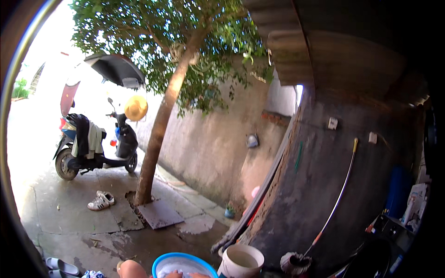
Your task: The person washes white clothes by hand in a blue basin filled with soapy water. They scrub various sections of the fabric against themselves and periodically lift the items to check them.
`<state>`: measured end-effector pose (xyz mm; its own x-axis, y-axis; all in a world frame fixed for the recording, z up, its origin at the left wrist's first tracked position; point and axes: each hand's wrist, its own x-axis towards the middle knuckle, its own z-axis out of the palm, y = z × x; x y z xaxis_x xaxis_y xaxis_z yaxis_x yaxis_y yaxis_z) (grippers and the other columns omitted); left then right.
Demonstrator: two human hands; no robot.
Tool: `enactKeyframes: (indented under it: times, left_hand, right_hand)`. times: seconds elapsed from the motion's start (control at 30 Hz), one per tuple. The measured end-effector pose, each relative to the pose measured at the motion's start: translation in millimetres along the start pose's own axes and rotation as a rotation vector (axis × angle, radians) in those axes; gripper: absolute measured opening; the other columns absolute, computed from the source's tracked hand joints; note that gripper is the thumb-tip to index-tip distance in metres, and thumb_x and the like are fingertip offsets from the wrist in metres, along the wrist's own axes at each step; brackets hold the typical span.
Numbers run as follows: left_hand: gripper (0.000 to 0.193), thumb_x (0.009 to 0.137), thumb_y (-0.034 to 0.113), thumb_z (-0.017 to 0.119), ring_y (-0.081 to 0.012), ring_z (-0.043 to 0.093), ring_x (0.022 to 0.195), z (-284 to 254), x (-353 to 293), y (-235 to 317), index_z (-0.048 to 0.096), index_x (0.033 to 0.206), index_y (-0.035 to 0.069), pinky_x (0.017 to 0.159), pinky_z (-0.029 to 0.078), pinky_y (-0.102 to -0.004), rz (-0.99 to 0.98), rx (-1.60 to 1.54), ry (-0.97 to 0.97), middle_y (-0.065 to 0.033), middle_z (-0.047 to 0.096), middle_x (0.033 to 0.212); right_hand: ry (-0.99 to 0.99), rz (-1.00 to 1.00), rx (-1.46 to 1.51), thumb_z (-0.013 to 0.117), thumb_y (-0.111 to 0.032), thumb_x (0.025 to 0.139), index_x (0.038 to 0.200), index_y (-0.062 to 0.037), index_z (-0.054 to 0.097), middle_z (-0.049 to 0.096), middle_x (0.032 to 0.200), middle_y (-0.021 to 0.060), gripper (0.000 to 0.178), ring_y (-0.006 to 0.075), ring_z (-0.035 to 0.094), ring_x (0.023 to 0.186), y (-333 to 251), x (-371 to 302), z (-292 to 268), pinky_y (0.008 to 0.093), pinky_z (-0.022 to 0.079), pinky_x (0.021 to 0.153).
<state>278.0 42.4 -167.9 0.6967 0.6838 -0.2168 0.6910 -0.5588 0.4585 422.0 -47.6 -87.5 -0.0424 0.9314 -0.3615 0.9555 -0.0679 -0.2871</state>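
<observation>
At the lower edge stands a round basin with a blue rim [183,254], with something whitish inside that could be cloth or suds. My left hand [174,274] reaches into it, and beside it is my right hand [199,275]. Only small parts of both hands show, cut off by the picture's edge. Whether either one grips anything cannot be made out. A bare knee [133,268] is just left of the basin.
Right of the basin stands a whitish bucket [242,260]; a mop [337,202] leans on the dark wall. Slippers [62,266] lie at lower left. Farther off are sneakers [101,201], a tree trunk [160,134], a flat slab [160,214] and a parked scooter [95,148].
</observation>
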Motion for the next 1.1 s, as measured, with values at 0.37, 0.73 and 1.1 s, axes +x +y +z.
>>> enactKeyframes:
  times: [0.37, 0.73, 1.1]
  left_hand:
    - [0.059, 0.072, 0.036, 0.061, -0.0387, 0.052, 0.101, 5, -12, -13, 0.048, 0.117, 0.000, 0.088, 0.042, -0.0436, -0.055, -0.082, 0.238, -0.0261, 0.051, 0.112]
    - [0.056, 0.083, 0.052, 0.040, -0.0409, 0.017, 0.129, 35, 32, -2, 0.035, 0.133, 0.028, 0.097, 0.012, -0.0643, -0.316, 0.275, 0.208, -0.0158, 0.022, 0.142]
    - [0.043, 0.085, 0.041, 0.040, -0.0309, 0.049, 0.112, 16, 127, -31, 0.059, 0.112, 0.013, 0.094, 0.036, -0.0408, -0.503, -0.039, -0.312, -0.0149, 0.053, 0.119]
  right_hand:
    - [0.345, 0.094, 0.335, 0.062, -0.026, 0.077, 0.121, 0.0008, 0.043, 0.048, 0.117, 0.0227, 0.055, 0.0351, 0.048, 0.108, 113, 46, 121, 0.0419, 0.039, 0.092]
    - [0.498, 0.254, -0.086, 0.057, -0.046, 0.076, 0.122, -0.0224, 0.046, 0.034, 0.132, 0.0211, 0.053, 0.0407, 0.029, 0.122, 66, 81, 97, 0.0541, 0.024, 0.098]
    - [-0.067, 0.277, 0.112, 0.033, -0.060, 0.080, 0.116, -0.0124, 0.056, 0.046, 0.128, 0.0150, 0.064, 0.0310, 0.043, 0.118, 104, 185, 64, 0.0420, 0.033, 0.097]
